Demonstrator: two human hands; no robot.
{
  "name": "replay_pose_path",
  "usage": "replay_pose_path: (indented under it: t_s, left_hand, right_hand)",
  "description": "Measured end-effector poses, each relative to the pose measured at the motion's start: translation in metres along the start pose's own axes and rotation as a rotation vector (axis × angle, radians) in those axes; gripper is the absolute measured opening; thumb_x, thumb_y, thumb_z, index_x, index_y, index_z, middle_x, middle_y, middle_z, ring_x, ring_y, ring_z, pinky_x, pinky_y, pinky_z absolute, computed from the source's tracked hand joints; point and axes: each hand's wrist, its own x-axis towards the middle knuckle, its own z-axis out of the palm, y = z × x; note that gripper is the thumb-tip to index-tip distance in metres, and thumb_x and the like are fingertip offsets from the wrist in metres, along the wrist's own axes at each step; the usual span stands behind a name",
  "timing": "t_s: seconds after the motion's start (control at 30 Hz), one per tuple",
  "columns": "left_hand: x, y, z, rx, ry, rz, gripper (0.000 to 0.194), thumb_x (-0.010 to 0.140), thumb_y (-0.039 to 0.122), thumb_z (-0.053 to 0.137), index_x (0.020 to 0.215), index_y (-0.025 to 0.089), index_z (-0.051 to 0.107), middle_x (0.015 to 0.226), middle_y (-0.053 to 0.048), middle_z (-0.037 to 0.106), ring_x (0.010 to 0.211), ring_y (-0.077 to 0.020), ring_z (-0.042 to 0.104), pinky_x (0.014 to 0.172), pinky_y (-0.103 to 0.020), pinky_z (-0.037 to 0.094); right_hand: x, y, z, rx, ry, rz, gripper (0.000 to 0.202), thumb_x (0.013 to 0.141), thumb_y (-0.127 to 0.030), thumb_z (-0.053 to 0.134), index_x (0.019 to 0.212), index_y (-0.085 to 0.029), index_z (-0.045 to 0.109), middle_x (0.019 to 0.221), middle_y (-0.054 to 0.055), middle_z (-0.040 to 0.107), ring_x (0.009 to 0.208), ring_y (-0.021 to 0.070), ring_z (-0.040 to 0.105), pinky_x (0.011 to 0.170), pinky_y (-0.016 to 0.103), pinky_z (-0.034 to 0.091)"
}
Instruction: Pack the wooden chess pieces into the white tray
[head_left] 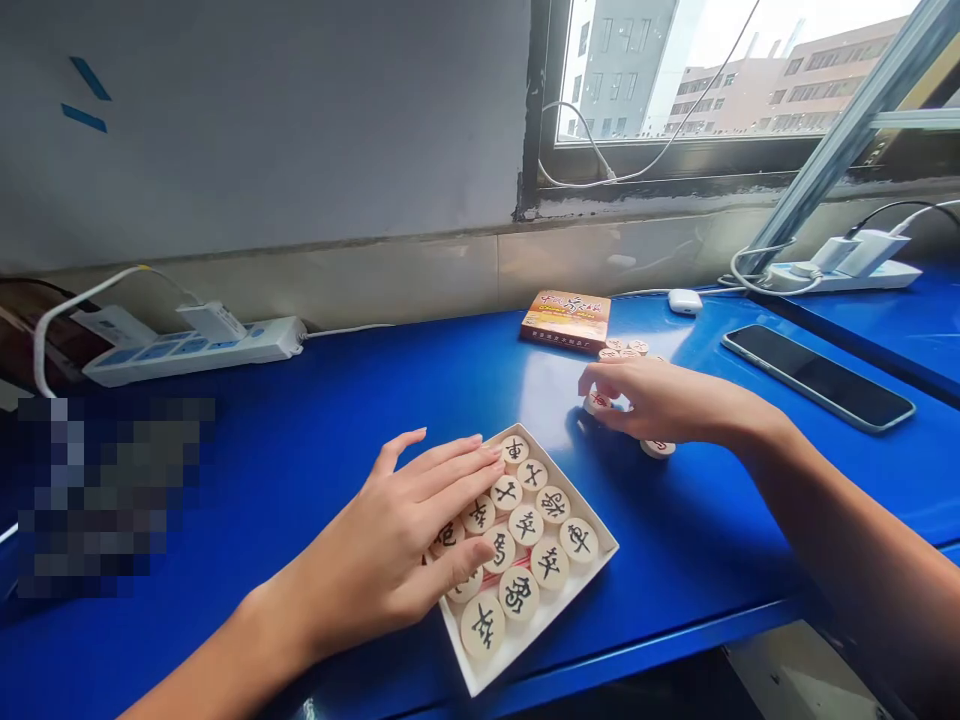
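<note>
A white box tray [551, 618] lies at an angle near the front edge, filled with rows of round Chinese chess pieces [526, 524] marked in black. My left hand [427, 520] rests over the tray's left side, fingers stretched out, covering some of the pieces. To the right, my right hand [645, 395] pinches a red-marked chess piece [598, 402] at the tabletop between thumb and fingers. Another piece [658, 449] lies just below that hand. Behind it a few red-marked pieces [624, 349] sit close together, partly hidden by the hand.
An orange and brown cardboard box lid [566, 320] lies at the back of the blue table [360, 390]. Farther right are a white earbud case [685, 302] and a phone [817, 377]. Power strips [202, 350] with cables stand along the wall, left and right.
</note>
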Motion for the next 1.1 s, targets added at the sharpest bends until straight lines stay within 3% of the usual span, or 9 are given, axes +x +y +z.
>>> replay_pose_path:
  t_s: [0.2,0.33,0.43,0.5,0.63,0.77,0.87,1.0,1.1]
  left_hand:
    - [0.000,0.000,0.001,-0.052,0.010,0.007,0.043,0.096,0.035,0.041,0.138,0.026,0.040,0.144,-0.006,0.042,0.131,-0.0255,0.039,0.110,-0.052,0.022]
    - [0.000,0.001,0.004,-0.112,0.115,-0.035,0.040,0.095,0.034,0.041,0.134,0.023,0.044,0.140,-0.009,0.046,0.127,-0.0244,0.044,0.109,-0.048,0.026]
    - [0.004,0.003,0.002,-0.120,0.138,-0.018,0.048,0.093,0.037,0.045,0.138,0.021,0.039,0.142,-0.012,0.042,0.128,-0.0260,0.041,0.107,-0.046,0.029]
    - [0.010,0.006,-0.001,-0.095,0.100,0.036,0.053,0.091,0.040,0.049,0.139,0.021,0.038,0.143,-0.012,0.041,0.130,-0.0278,0.040,0.109,-0.050,0.025]
    - [0.023,0.013,-0.004,-0.055,0.096,0.107,0.031,0.091,0.035,0.051,0.119,0.025,0.058,0.126,-0.006,0.059,0.124,-0.0253,0.047,0.110,-0.050,0.019]
    - [0.035,0.015,-0.001,-0.055,0.176,0.116,0.018,0.093,0.030,0.048,0.099,0.026,0.064,0.105,0.000,0.068,0.113,-0.0210,0.053,0.107,-0.047,0.019]
    - [0.038,0.015,0.000,-0.074,0.198,0.139,0.018,0.090,0.036,0.053,0.100,0.024,0.063,0.103,0.000,0.068,0.112,-0.0214,0.053,0.107,-0.047,0.017]
    - [0.040,0.017,-0.002,-0.065,0.200,0.143,0.018,0.089,0.035,0.054,0.098,0.022,0.063,0.105,-0.002,0.067,0.112,-0.0220,0.053,0.107,-0.047,0.016]
    - [0.046,0.016,-0.006,-0.020,0.157,0.076,0.017,0.090,0.029,0.049,0.095,0.021,0.063,0.113,-0.004,0.064,0.112,-0.0220,0.053,0.106,-0.049,0.017]
  right_hand:
    - [0.000,-0.040,0.005,0.215,0.265,-0.248,0.025,0.089,-0.030,0.052,0.111,-0.022,0.060,0.102,0.005,0.063,0.090,0.0157,0.061,0.078,0.027,0.049]
    - [-0.001,-0.047,0.007,0.184,0.317,-0.282,0.044,0.087,-0.037,0.056,0.127,-0.020,0.049,0.114,0.009,0.059,0.105,0.0206,0.057,0.088,0.033,0.049]
    - [-0.007,-0.029,0.001,0.106,0.270,-0.166,0.045,0.087,-0.041,0.054,0.128,-0.023,0.049,0.117,0.009,0.059,0.110,0.0240,0.055,0.090,0.038,0.048]
    - [-0.012,-0.013,-0.001,0.057,0.170,-0.073,0.043,0.087,-0.045,0.053,0.124,-0.024,0.053,0.114,0.009,0.061,0.107,0.0264,0.057,0.088,0.042,0.048]
    - [-0.014,-0.002,0.001,0.009,0.031,-0.006,0.041,0.086,-0.045,0.051,0.119,-0.022,0.058,0.108,0.009,0.062,0.102,0.0278,0.058,0.087,0.044,0.047]
    - [-0.009,-0.021,0.001,0.058,-0.009,-0.075,0.036,0.088,-0.042,0.048,0.117,-0.023,0.058,0.108,0.008,0.062,0.098,0.0233,0.059,0.085,0.039,0.047]
    - [-0.009,-0.027,-0.001,0.061,-0.019,-0.081,0.037,0.088,-0.043,0.047,0.118,-0.024,0.058,0.108,0.007,0.061,0.100,0.0232,0.058,0.085,0.038,0.047]
    - [-0.019,-0.005,-0.004,-0.005,0.009,0.006,0.037,0.084,-0.043,0.050,0.114,-0.022,0.059,0.110,0.009,0.061,0.102,0.0261,0.057,0.087,0.041,0.047]
    - [-0.025,0.014,-0.005,-0.015,-0.029,0.083,0.032,0.078,-0.037,0.055,0.105,-0.020,0.061,0.109,0.010,0.061,0.098,0.0261,0.059,0.080,0.038,0.049]
